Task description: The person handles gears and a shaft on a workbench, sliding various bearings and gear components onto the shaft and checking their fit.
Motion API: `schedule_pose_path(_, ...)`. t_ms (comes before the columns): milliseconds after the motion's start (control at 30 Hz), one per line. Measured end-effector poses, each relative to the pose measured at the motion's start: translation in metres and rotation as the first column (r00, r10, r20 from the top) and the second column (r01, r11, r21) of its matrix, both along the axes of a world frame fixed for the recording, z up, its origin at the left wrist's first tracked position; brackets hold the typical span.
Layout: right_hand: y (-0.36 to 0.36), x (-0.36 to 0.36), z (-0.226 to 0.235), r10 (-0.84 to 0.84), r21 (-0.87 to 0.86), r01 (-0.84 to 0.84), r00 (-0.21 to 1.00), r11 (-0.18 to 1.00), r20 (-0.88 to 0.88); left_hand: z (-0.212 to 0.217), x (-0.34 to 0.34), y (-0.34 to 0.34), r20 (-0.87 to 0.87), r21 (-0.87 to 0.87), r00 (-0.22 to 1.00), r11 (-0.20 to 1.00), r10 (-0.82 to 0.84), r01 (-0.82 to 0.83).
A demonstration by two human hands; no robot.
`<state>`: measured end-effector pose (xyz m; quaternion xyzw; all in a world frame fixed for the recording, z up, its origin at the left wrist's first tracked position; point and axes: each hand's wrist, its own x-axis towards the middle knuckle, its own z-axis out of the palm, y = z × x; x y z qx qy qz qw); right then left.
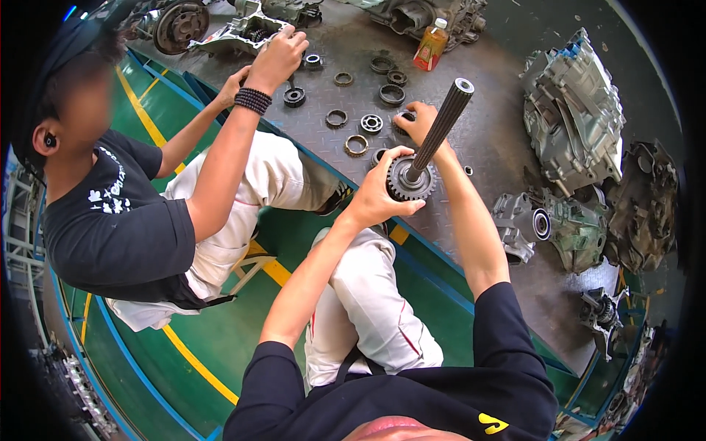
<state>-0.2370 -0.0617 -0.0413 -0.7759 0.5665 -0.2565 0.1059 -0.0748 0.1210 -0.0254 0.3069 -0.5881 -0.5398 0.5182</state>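
Observation:
My left hand (373,195) is wrapped round a toothed gear (409,184) at the lower end of a long splined shaft (443,121). The shaft leans up and to the right, its hollow end uppermost. Beyond it, my right hand (422,123) reaches over the table, fingers closed on a dark ring gear (403,123) that they partly cover. Close by lie a bearing (371,124), a brass-coloured ring (356,145) and a darker ring (336,118). Another ring (378,156) is partly hidden behind my left hand.
On the metal table (485,95), a drink bottle (431,45) stands at the back. Large gearbox housings (573,117) line the right side. To the left, a seated co-worker (132,213) handles parts beside an open housing (246,33). The table's blue edge runs diagonally before me.

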Motion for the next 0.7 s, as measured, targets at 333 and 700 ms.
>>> schedule_pose_path(333, 0.076, 0.004, 0.129, 0.156, -0.143, -0.615, -0.033, 0.776, 0.987, 0.010, -0.005, -0.004, 0.096, -0.038, 0.994, 0.998, 0.054, -0.051)
schedule_pose_path(700, 0.151, 0.003, 0.103, 0.362, -0.186, -0.541, 0.238, 0.820, 0.901, -0.010, 0.022, -0.019, -0.207, -0.063, 0.977, 0.996, 0.046, -0.060)
